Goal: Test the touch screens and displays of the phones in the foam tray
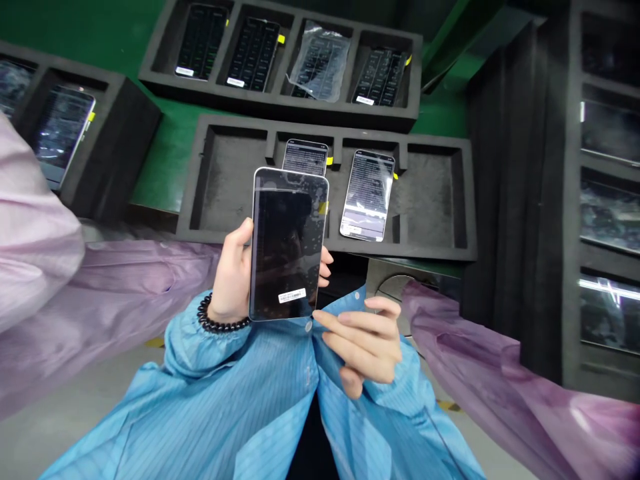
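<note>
My left hand grips a dark-screened phone upright in front of me; a small white barcode label sits near its lower edge and a yellow tab on its right side. A black bead bracelet circles that wrist. My right hand hovers just below and right of the phone, fingers stretched out and pointing left, holding nothing, its fingertips close to the phone's bottom corner. Behind the phone lies a black foam tray with two lit phones in its middle slots and bare end slots.
A second foam tray farther back holds several phones, one under a clear plastic bag. Another tray with a phone sits at left. A tall black rack with phones stands at right. Pink-purple sleeves of other people flank me.
</note>
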`<state>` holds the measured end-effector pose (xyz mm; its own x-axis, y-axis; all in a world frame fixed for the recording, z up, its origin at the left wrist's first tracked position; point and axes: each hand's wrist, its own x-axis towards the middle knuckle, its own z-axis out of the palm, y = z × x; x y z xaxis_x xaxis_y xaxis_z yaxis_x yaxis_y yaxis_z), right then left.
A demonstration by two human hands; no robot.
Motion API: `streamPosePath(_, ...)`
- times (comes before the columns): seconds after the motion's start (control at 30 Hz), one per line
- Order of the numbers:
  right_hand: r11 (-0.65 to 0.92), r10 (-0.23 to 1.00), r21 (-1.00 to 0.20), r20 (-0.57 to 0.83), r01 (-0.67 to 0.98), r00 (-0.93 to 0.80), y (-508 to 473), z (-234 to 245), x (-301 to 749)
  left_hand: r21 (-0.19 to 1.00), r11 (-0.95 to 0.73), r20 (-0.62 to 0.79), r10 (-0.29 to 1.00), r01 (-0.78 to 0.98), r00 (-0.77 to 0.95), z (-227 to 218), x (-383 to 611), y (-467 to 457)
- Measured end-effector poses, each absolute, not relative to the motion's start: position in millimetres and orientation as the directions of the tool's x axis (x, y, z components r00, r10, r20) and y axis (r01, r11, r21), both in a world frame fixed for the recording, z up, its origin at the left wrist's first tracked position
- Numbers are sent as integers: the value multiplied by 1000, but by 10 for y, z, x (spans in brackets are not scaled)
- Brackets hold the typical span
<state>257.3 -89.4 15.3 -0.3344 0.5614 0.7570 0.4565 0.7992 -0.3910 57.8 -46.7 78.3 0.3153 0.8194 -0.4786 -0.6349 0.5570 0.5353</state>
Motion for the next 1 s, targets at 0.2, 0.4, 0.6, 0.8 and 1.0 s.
streamPosePath(0.2,729,638,-464,727,503,-254,-525,365,2345,552,470,-550,826,-688,123,710,611,-556)
streamPosePath(0.4,675,665,-472,722,566,-191,-424,465,2294,609,427,-520,851,-668,70,767,730,-552)
streamPosePath(0.6,736,610,-375,728,563,-312,-350,622,2151,587,487,-483,852,-647,203,601,672,-654)
streamPosePath(0.8,741,600,-321,711,590,-366,-328,667,2110,611,473,-512,848,-635,140,575,670,-693)
streamPosePath(1.0,665,672,-381,681,642,-292,-329,624,2280,658,394,-470,881,-642,59,743,721,-586)
